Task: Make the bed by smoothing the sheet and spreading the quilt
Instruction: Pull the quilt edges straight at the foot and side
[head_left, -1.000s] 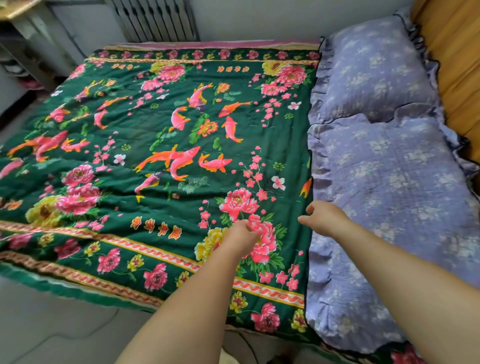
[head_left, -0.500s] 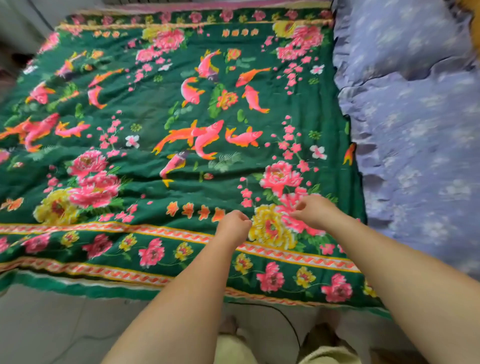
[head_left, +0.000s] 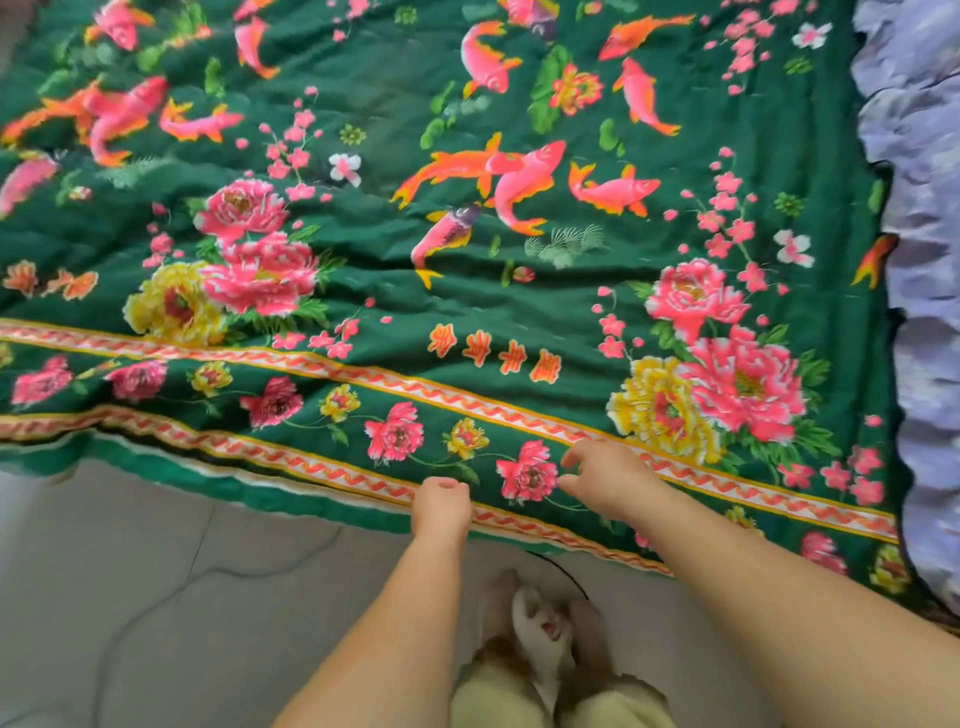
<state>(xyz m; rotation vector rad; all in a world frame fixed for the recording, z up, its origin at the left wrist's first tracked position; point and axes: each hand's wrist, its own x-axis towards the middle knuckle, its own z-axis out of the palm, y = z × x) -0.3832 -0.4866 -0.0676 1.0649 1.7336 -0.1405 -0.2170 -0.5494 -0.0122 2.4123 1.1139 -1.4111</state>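
Note:
A dark green quilt (head_left: 519, 291) printed with pink peonies and orange fish lies spread over the bed, faintly rippled across its middle. Its zigzag-trimmed near edge hangs over the bedside. My left hand (head_left: 441, 506) is curled into a fist right over that near edge, and I see no fabric between its fingers. My right hand (head_left: 608, 478) hovers just above the border a little to the right, with fingers loosely bent and thumb apart, holding nothing. No sheet shows under the quilt.
Purple ruffled pillows (head_left: 924, 312) lie along the right side of the bed, overlapping the quilt's edge. Grey floor (head_left: 130, 571) runs along the near side. My feet in slippers (head_left: 540, 623) stand close to the bed, beside a thin black cable (head_left: 566, 571).
Both hands have drawn back from the peony area of the quilt toward its near edge. The view has tilted down, bringing the floor and my feet into sight.

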